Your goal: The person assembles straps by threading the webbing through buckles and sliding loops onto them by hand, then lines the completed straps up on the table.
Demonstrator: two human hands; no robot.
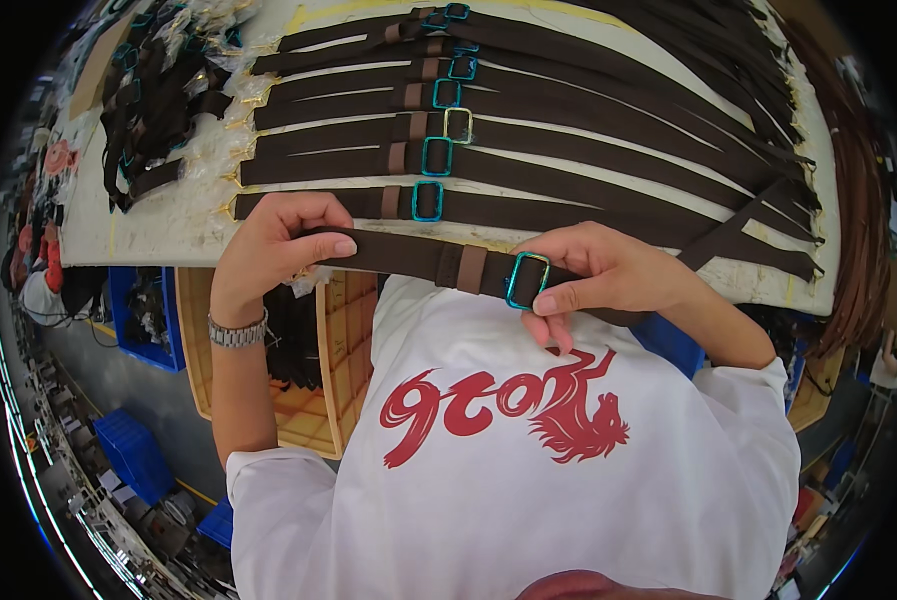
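Note:
A dark brown webbing strap is stretched between my two hands, just off the table's near edge. My left hand is closed on the strap, thumb on top. At the other end my right hand pinches it beside a rectangular slide buckle, which has a blue-green film. A brown keeper loop sits on the strap between the hands, close to the buckle. Beyond my hands, similar straps lie side by side across the table, with buckles roughly lined up and gold-coloured hooks at their left ends.
The white table spans the far side. A pile of dark straps with clear plastic lies at its left. Brown cords hang off the right end. Below stand a wooden crate and blue bins.

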